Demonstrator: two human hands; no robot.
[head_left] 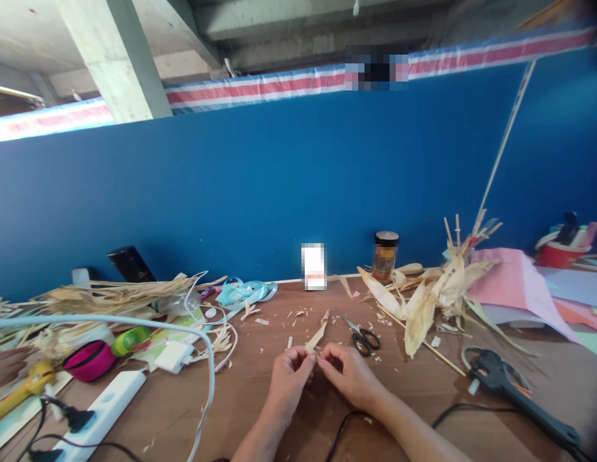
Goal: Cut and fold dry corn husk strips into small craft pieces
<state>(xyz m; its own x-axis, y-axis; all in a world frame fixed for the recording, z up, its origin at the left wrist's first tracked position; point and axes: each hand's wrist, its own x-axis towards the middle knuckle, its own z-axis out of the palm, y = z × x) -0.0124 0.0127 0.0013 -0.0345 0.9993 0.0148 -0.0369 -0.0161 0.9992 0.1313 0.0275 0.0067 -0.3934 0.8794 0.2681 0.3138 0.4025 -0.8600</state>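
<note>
Forearms reach in from the bottom edge, and I see both hands meeting at a dried husk strip [320,332] above the bench [245,404].
Through the head camera I make out the left hand [289,380] pinching the strip's lower end between thumb and finger, its pale length pointing up and away; the right hand [347,377] has its fingertips drawn together right beside that end, but I cannot tell whether they grip it too. Just beyond the right hand I have black-handled scissors [359,332], with husk scraps scattered around. Farther right I see a heap of corn husks [418,321] and a dark glue gun [491,371]; to my left, a white power strip [106,407] and, at the far edge, another person's hand [8,367] near a yellow glue gun [20,393].
</note>
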